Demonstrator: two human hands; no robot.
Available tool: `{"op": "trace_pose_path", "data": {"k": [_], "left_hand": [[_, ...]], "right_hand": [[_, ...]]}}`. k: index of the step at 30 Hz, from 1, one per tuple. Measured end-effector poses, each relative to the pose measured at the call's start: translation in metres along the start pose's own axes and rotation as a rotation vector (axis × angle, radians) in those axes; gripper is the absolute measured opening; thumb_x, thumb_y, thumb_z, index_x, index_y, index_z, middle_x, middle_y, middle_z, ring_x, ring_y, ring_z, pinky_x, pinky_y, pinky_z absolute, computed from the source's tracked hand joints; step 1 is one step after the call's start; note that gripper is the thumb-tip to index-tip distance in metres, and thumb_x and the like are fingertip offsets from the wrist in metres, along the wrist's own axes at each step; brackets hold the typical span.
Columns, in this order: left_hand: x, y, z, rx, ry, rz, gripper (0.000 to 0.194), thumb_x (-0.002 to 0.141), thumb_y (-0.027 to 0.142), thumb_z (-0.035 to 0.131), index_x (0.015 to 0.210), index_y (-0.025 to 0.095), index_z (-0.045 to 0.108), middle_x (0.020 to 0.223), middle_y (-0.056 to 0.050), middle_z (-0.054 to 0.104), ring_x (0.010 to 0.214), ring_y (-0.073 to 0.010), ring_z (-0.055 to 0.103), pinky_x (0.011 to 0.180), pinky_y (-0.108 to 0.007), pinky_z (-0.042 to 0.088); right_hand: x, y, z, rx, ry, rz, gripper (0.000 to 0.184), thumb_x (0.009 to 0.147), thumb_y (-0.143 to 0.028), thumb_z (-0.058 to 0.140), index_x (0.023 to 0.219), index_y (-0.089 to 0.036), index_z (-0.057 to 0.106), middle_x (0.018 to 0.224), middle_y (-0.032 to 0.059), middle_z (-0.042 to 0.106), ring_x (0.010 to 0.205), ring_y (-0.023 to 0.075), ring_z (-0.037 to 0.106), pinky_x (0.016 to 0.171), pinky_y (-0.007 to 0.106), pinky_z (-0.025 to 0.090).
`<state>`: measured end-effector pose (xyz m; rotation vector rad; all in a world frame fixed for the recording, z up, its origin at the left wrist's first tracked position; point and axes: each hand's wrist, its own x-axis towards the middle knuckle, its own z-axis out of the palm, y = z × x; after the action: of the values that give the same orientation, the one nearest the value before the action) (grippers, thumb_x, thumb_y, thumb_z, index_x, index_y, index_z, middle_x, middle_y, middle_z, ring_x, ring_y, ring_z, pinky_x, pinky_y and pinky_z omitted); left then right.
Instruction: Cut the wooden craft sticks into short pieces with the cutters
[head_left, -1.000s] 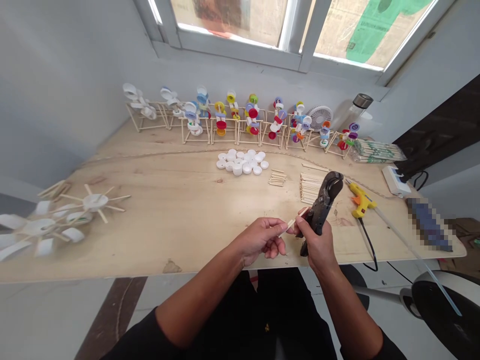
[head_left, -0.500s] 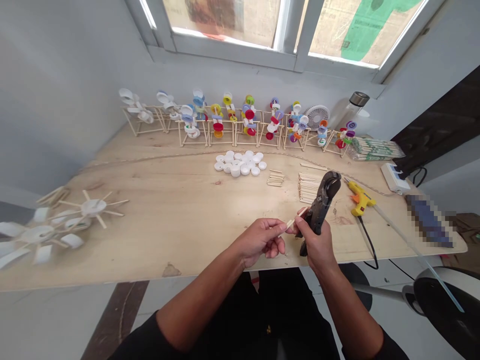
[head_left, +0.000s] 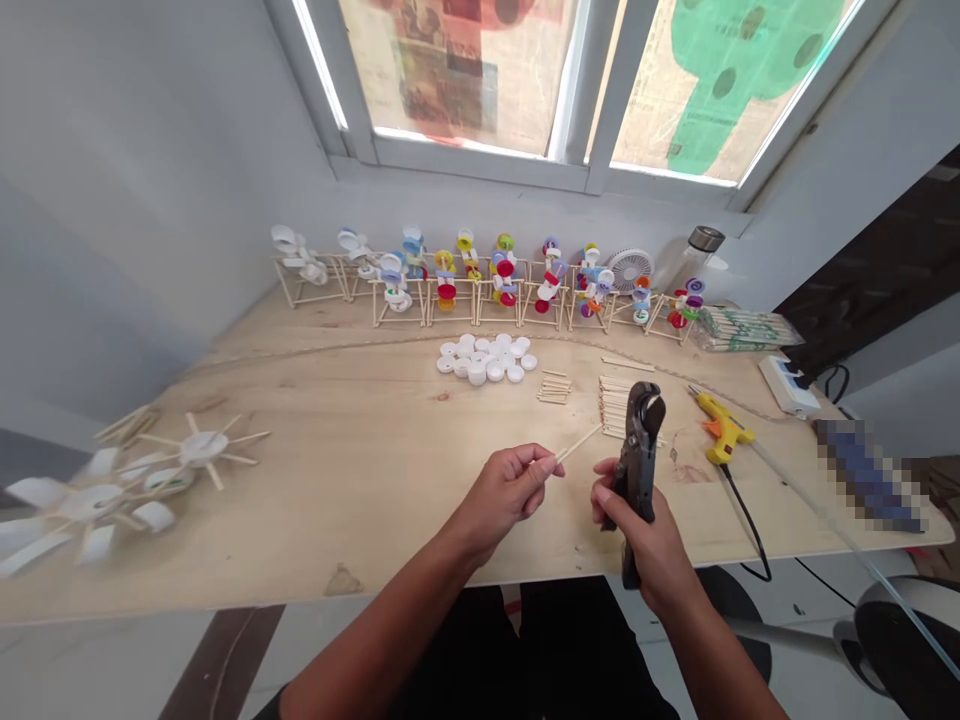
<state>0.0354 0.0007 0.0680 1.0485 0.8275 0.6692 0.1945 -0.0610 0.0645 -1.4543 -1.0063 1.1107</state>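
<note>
Currently | left hand [head_left: 510,490] pinches wooden stick [head_left: 581,442], free end slanting toward black cutting tool [head_left: 637,455] | right hand [head_left: 651,535] clasps tool | hands apart

The hands have come apart — a second ago their fingers met at the thin wood; now the left hand [head_left: 504,492] alone pinches a stick [head_left: 581,442], its far end free. The right hand [head_left: 649,530] has drawn away with the cutter [head_left: 637,450] — now more upright.
</note>
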Motion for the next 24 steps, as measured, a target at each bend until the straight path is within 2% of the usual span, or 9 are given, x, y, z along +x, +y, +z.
{"op": "trace_pose_path", "data": {"k": [5,13,19,24], "left_hand": [[-0.009,0.023,-0.009,0.098,0.066,0.11,0.035,0.077,0.048,0.052,0.076,0.013,0.056,0.042,0.008,0.031,0.039,-0.0049,0.025,0.041,-0.019,0.018],[-0.019,0.04,-0.012,0.311,0.031,0.217,0.028,0.081,0.041,0.048,0.076,0.015,0.056,0.048,0.007,0.031,0.044,-0.0063,0.027,0.042,-0.019,0.022],[-0.018,0.046,-0.011,0.616,0.033,0.299,0.029,0.084,0.038,0.042,0.076,0.016,0.059,0.056,0.003,0.042,0.052,-0.0092,0.036,0.05,-0.02,0.03],[-0.016,0.051,-0.012,0.704,0.035,0.317,0.027,0.083,0.034,0.043,0.072,0.016,0.06,0.055,0.003,0.045,0.051,-0.0096,0.038,0.049,-0.019,0.029]], "right_hand": [[-0.022,0.004,-0.005,-0.075,-0.092,0.099,0.029,0.076,-0.039,0.059,0.097,-0.019,0.055,0.068,-0.001,0.053,0.064,0.0161,0.052,0.061,0.027,0.042],[-0.03,0.005,0.01,-0.176,-0.302,0.101,0.022,0.08,-0.032,0.053,0.098,-0.019,0.052,0.069,-0.0017,0.052,0.065,0.0152,0.052,0.064,0.027,0.042],[-0.027,0.002,0.017,-0.205,-0.271,0.05,0.021,0.08,-0.029,0.053,0.098,-0.018,0.053,0.072,-0.0013,0.052,0.065,0.0149,0.052,0.063,0.027,0.042],[-0.022,0.003,0.019,-0.222,-0.262,0.04,0.021,0.079,-0.033,0.054,0.095,-0.018,0.053,0.068,-0.0025,0.05,0.06,0.0139,0.05,0.059,0.025,0.041]]}}
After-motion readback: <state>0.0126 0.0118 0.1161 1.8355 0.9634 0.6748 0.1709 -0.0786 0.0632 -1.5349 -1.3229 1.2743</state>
